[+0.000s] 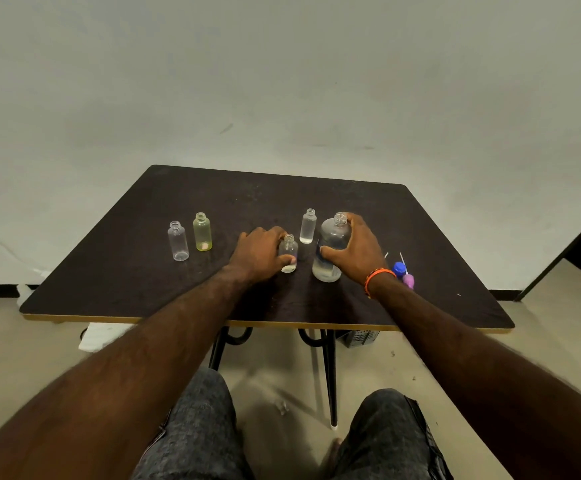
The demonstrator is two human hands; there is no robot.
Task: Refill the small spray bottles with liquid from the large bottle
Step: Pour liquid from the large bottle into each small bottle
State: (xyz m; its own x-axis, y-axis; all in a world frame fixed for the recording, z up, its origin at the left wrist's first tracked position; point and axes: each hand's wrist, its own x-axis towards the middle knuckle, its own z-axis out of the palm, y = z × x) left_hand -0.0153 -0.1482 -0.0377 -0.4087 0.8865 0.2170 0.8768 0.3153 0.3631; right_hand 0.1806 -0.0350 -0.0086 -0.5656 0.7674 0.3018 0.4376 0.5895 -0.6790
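your right hand (355, 251) wraps around the large clear plastic bottle (330, 251), fingers up near its open neck and thumb across its lower front; the bottle stands upright on the dark brown square table (213, 202) with clear liquid in its lower part. take that large bottle as your landmark.

just to its left, your left hand (258, 254) grips a small clear uncapped bottle (288, 252), thumb pressed on its front near the base, fingers curled behind it. this small bottle stands upright on the table, close to the large bottle; whether the two touch is hard to tell. a little pale liquid shows at its bottom.

behind and slightly left of the large bottle stands another small clear open bottle (308, 226), also with a thin layer of liquid at the base, apart from both hands.

well to the left of the large bottle, a small yellow-green translucent bottle (202, 232) stands upright, and just beyond it, further left, a small clear empty-looking bottle (178, 241).

to the right of the large bottle, past your wrist with its orange bracelet (377, 277), lie a blue cap (399, 268) and a pink spray top (408, 280) with thin white tubes sticking up.
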